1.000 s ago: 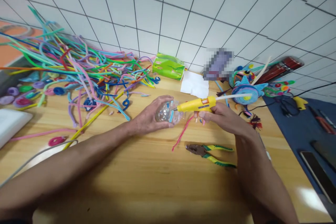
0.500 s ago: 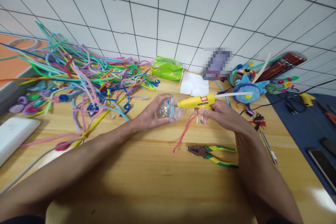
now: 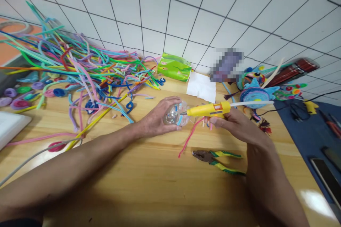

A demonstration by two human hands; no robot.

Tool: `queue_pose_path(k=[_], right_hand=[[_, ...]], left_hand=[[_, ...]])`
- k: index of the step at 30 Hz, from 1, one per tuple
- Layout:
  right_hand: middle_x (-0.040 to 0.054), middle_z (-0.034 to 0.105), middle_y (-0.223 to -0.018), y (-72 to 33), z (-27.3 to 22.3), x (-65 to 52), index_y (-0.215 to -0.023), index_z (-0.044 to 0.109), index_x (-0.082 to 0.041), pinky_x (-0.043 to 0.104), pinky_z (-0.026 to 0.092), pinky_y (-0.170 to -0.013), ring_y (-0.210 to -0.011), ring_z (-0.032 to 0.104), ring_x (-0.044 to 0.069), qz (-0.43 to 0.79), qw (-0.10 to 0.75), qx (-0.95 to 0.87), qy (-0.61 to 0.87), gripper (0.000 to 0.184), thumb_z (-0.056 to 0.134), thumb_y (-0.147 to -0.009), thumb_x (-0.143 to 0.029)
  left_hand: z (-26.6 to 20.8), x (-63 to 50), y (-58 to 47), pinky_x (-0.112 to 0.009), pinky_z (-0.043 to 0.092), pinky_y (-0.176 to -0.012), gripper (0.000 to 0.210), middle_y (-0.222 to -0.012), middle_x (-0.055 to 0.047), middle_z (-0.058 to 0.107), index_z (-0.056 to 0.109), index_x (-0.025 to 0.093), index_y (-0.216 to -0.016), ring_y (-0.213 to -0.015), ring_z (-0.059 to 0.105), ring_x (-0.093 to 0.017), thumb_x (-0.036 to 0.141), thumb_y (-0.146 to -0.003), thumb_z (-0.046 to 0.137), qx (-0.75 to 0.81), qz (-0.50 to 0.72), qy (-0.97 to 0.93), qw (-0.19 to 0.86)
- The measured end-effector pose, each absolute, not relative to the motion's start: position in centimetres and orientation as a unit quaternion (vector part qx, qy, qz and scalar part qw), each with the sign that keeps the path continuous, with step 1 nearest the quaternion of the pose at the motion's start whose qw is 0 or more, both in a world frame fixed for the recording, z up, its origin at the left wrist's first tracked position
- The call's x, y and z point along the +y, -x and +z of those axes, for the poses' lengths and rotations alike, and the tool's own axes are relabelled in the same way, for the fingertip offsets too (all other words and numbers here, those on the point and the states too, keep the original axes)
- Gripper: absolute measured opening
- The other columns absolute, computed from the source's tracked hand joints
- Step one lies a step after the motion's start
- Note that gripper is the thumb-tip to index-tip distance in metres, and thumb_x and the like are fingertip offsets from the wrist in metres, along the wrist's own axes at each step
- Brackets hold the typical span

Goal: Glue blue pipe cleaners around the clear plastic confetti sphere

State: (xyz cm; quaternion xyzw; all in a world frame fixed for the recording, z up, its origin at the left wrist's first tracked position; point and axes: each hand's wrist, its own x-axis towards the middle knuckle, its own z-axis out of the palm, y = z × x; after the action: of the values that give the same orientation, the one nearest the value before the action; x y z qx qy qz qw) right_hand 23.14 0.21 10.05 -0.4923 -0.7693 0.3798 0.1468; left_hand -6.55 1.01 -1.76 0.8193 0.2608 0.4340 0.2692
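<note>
Left hand [image 3: 157, 118] wraps around a clear plastic piece [image 3: 174, 116] with blue marks, holding it above the desk [image 3: 149, 181]. Right hand [image 3: 234, 122] grips a yellow glue gun [image 3: 206, 110], its nozzle pointing left at the piece; whether the tip touches is hard to tell. A white glue stick [image 3: 252, 103] juts from the gun's back. Below the gun hangs or lies a pink strand [image 3: 187, 140], near open pliers [image 3: 213, 157] on the desk. Pipe cleaners [image 3: 90, 74] heap at far left; a green pack [image 3: 174, 67] stands beside white paper [image 3: 201, 87].
</note>
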Motion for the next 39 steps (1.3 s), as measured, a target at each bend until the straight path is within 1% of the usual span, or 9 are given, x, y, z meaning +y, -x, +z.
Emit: queue_pose_path(k=[4, 10, 13, 15, 18, 24, 27, 33, 39], right_hand=[[0.0052, 0.073, -0.082, -23.04, 10.29, 0.19, -0.094, 0.079, -0.020, 0.031, 0.054, -0.069, -0.077, 0.066, 0.023, 0.403, 0.149, -0.760, 0.488, 0.055, 0.071, -0.088, -0.074], [0.0027, 0.068, -0.075, -23.11, 10.26, 0.20, -0.090, 0.079, -0.020, 0.028, 0.049, -0.060, -0.067, 0.059, 0.019, 0.401, 0.146, -0.756, 0.497, 0.054, 0.073, -0.087, -0.073], [0.0048, 0.071, -0.077, -23.45, 9.91, 0.30, -0.088, 0.079, -0.020, 0.030, 0.052, -0.064, -0.074, 0.064, 0.022, 0.397, 0.156, -0.756, 0.498, 0.056, 0.069, -0.089, -0.075], [0.0063, 0.074, -0.080, -23.65, 9.77, 0.33, -0.083, 0.078, -0.021, 0.031, 0.054, -0.067, -0.078, 0.067, 0.023, 0.395, 0.157, -0.756, 0.497, 0.057, 0.067, -0.090, -0.076], [0.0062, 0.075, -0.080, -23.79, 9.78, 0.32, -0.076, 0.077, -0.021, 0.032, 0.055, -0.068, -0.076, 0.068, 0.023, 0.389, 0.153, -0.757, 0.502, 0.058, 0.069, -0.088, -0.078], [0.0081, 0.080, -0.088, -23.72, 10.08, 0.32, -0.084, 0.081, -0.022, 0.033, 0.058, -0.072, -0.081, 0.072, 0.025, 0.410, 0.143, -0.742, 0.511, 0.059, 0.070, -0.086, -0.079], [0.0079, 0.080, -0.089, -23.79, 10.06, 0.34, -0.082, 0.080, -0.022, 0.033, 0.058, -0.073, -0.082, 0.072, 0.025, 0.409, 0.141, -0.743, 0.510, 0.057, 0.070, -0.087, -0.078], [0.0057, 0.079, -0.088, -23.55, 10.16, 0.29, -0.085, 0.080, -0.023, 0.031, 0.060, -0.074, -0.082, 0.071, 0.023, 0.419, 0.156, -0.740, 0.503, 0.051, 0.075, -0.086, -0.073], [0.0074, 0.078, -0.087, -22.90, 10.48, 0.29, -0.081, 0.080, -0.023, 0.034, 0.060, -0.074, -0.081, 0.071, 0.025, 0.421, 0.159, -0.746, 0.491, 0.047, 0.073, -0.090, -0.069]], left_hand=[[-1.92, 1.00, 6.47, -0.065, 0.046, -0.124, 0.088, -0.153, -0.019, 0.056, 0.040, 0.028, -0.158, -0.150, 0.051, -0.038, 0.045, -0.086, 0.087, 0.250, 0.439, -0.821, 0.265], [-1.84, 1.05, 6.38, -0.066, 0.047, -0.123, 0.088, -0.152, -0.018, 0.055, 0.039, 0.028, -0.158, -0.149, 0.051, -0.039, 0.045, -0.086, 0.087, 0.255, 0.441, -0.816, 0.273], [-1.90, 1.08, 6.35, -0.067, 0.047, -0.123, 0.088, -0.153, -0.018, 0.054, 0.038, 0.028, -0.157, -0.149, 0.051, -0.039, 0.044, -0.086, 0.087, 0.253, 0.441, -0.817, 0.272], [-1.95, 1.10, 6.32, -0.066, 0.047, -0.122, 0.087, -0.153, -0.018, 0.054, 0.038, 0.028, -0.157, -0.149, 0.051, -0.039, 0.044, -0.086, 0.087, 0.249, 0.444, -0.817, 0.270], [-2.01, 1.09, 6.25, -0.065, 0.048, -0.121, 0.087, -0.152, -0.018, 0.055, 0.038, 0.028, -0.157, -0.148, 0.052, -0.038, 0.043, -0.086, 0.087, 0.243, 0.450, -0.817, 0.267], [-1.91, 1.04, 6.23, -0.063, 0.048, -0.121, 0.085, -0.151, -0.019, 0.057, 0.038, 0.026, -0.156, -0.148, 0.052, -0.038, 0.043, -0.088, 0.086, 0.235, 0.449, -0.821, 0.261], [-1.90, 1.06, 6.25, -0.064, 0.048, -0.121, 0.085, -0.152, -0.019, 0.056, 0.038, 0.026, -0.157, -0.148, 0.052, -0.038, 0.042, -0.088, 0.085, 0.233, 0.450, -0.822, 0.260], [-2.02, 1.10, 6.26, -0.063, 0.047, -0.122, 0.085, -0.152, -0.019, 0.056, 0.037, 0.026, -0.158, -0.148, 0.052, -0.038, 0.042, -0.089, 0.084, 0.230, 0.454, -0.821, 0.260], [-1.95, 1.06, 6.33, -0.063, 0.048, -0.121, 0.084, -0.152, -0.021, 0.056, 0.037, 0.025, -0.157, -0.147, 0.053, -0.038, 0.042, -0.089, 0.083, 0.230, 0.454, -0.820, 0.261]])
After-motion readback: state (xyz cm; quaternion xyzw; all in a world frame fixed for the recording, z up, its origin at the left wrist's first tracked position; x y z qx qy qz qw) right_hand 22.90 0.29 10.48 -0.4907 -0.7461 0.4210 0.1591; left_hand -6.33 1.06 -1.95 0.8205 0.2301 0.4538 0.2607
